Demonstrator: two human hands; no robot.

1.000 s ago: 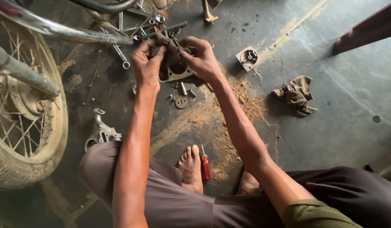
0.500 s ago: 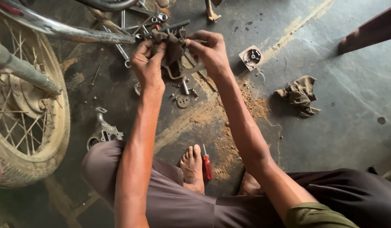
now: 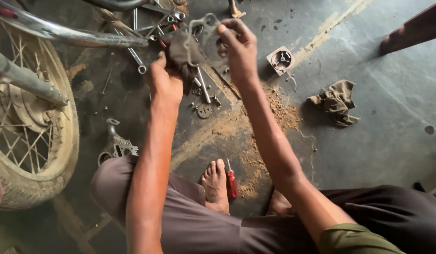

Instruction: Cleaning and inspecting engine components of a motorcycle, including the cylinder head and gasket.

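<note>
The left hand [image 3: 165,81] is closed around a dark, greasy rag [image 3: 182,52], pressing it against a thin metal gasket plate [image 3: 205,38] at the far middle of the scene. The right hand [image 3: 240,47] grips that plate from the right side, fingers curled over its edge, so the plate is held up between the two hands above the floor. Just below them lie small loose parts: one round gear [image 3: 204,111], one long bolt [image 3: 203,84] and what seem to be a few nuts, too small to count surely. Farther right, one small square metal housing [image 3: 280,59] with a round opening sits on the floor, and well to the right of it one crumpled khaki rag [image 3: 336,101]. Far and left of the hands, several wrenches [image 3: 136,56] lie in a heap beneath a chrome tube [image 3: 67,33]. Near the person's bare foot [image 3: 217,184] lies one red-handled screwdriver [image 3: 231,179], and at the left knee one grey cast-metal part [image 3: 118,146]. One dusty spoked motorcycle wheel [image 3: 34,136] fills the left edge. The floor [image 3: 392,146] is dark stained concrete with a patch of orange sawdust [image 3: 274,108] spread through the middle.
</note>
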